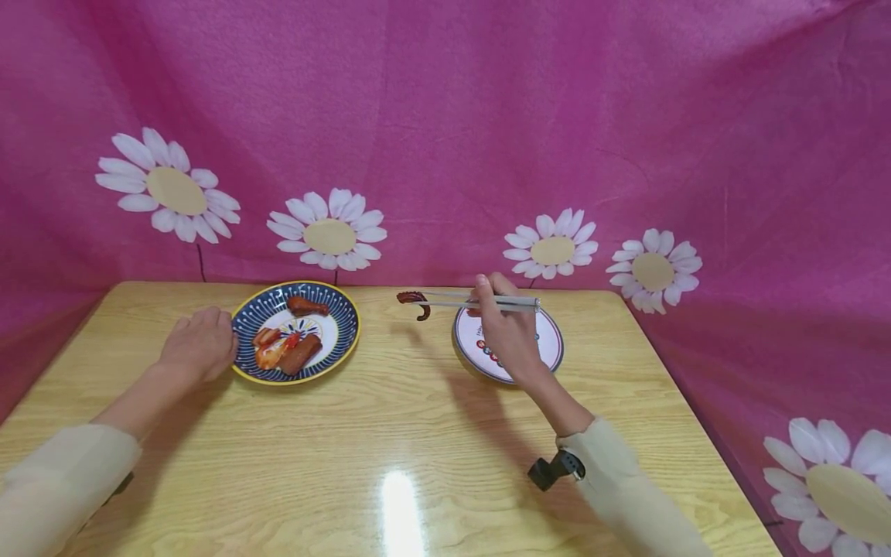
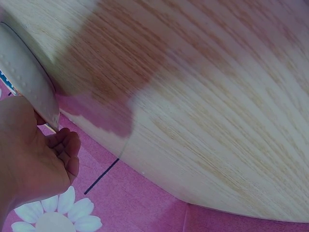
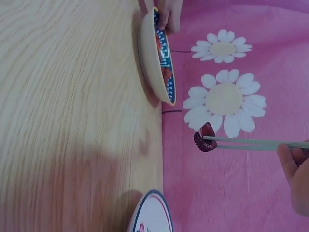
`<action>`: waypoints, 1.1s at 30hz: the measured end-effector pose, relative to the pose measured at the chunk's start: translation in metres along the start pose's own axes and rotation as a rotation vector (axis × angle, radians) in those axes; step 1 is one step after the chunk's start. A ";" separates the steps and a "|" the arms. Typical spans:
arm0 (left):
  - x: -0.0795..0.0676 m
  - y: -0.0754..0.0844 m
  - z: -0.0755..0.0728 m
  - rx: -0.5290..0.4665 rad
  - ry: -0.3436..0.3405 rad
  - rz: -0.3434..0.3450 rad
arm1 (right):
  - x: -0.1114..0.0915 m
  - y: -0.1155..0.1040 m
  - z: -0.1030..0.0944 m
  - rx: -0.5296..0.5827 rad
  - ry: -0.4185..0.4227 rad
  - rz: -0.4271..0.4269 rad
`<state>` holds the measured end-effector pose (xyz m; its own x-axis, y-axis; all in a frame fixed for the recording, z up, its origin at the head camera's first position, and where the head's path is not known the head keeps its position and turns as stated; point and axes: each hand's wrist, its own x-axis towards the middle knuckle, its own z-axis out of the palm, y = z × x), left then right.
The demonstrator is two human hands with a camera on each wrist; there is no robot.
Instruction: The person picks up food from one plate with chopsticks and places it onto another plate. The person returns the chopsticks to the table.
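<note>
My left hand (image 1: 199, 343) grips the left rim of a deep blue-and-white plate (image 1: 345, 334) with a yellow edge; the left wrist view shows its fingers curled at that rim. On the plate lie a drumstick-like piece (image 1: 307, 307), a brown piece (image 1: 301, 355) and a glossy orange-white piece (image 1: 273, 353). My right hand (image 1: 510, 334) holds metal chopsticks (image 3: 260, 145). Their tips pinch a dark red, curled piece like an octopus tentacle (image 1: 415, 300), in the air between the two plates. Beneath the right hand stands a white plate (image 1: 552, 340), partly hidden, with something reddish near its far edge.
Both plates stand near the far edge of a light wooden table (image 1: 334, 456). Behind it hangs a pink cloth (image 1: 445, 139) printed with white daisies. A black wrist device (image 1: 557, 469) sits at the right sleeve.
</note>
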<state>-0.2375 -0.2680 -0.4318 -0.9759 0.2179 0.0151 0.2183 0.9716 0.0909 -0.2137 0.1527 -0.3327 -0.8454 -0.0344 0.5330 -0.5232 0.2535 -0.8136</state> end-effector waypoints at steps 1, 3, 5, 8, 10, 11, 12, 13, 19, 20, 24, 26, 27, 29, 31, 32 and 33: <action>0.000 0.000 0.000 0.000 0.002 0.001 | 0.000 0.001 -0.002 -0.010 0.003 0.008; 0.000 0.000 0.000 0.000 0.006 0.005 | -0.001 0.003 -0.007 -0.026 0.009 0.025; 0.000 0.000 0.001 -0.002 0.014 0.008 | -0.002 0.004 -0.011 -0.048 0.017 0.038; 0.001 -0.001 0.002 -0.004 0.025 0.012 | -0.003 0.006 -0.016 -0.075 0.027 0.056; 0.002 -0.001 0.002 -0.005 0.030 0.013 | -0.004 0.007 -0.020 -0.098 0.029 0.062; 0.002 -0.001 0.002 -0.004 0.028 0.014 | -0.005 0.007 -0.022 -0.111 0.032 0.071; 0.002 -0.001 0.002 -0.003 0.025 0.013 | -0.005 0.008 -0.023 -0.123 0.034 0.078; 0.002 -0.001 0.002 -0.002 0.022 0.012 | -0.005 0.008 -0.025 -0.130 0.035 0.082; 0.001 -0.002 0.003 -0.014 0.014 0.006 | -0.006 0.015 -0.034 -0.095 0.051 0.073; 0.001 -0.002 0.003 -0.015 0.015 0.006 | -0.006 0.016 -0.035 -0.091 0.053 0.069; 0.000 -0.002 0.004 -0.015 0.013 0.005 | -0.008 0.019 -0.038 -0.100 0.056 0.061; 0.000 -0.003 0.005 -0.013 0.015 0.004 | -0.009 0.020 -0.040 -0.104 0.054 0.063; 0.000 -0.003 0.005 -0.014 0.017 0.003 | -0.010 0.020 -0.042 -0.103 0.054 0.060; 0.000 -0.003 0.005 -0.013 0.021 0.004 | -0.011 0.021 -0.044 -0.090 0.051 0.049; 0.000 -0.003 0.005 -0.012 0.023 0.004 | -0.012 0.023 -0.047 -0.076 0.045 0.037; 0.001 -0.003 0.004 -0.012 0.022 0.003 | -0.012 0.024 -0.048 -0.077 0.044 0.034; 0.001 -0.003 0.004 -0.011 0.019 0.002 | -0.013 0.025 -0.049 -0.079 0.042 0.034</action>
<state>-0.2388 -0.2701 -0.4357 -0.9754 0.2179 0.0339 0.2202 0.9701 0.1019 -0.2105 0.2071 -0.3484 -0.8565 0.0152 0.5160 -0.4830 0.3291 -0.8114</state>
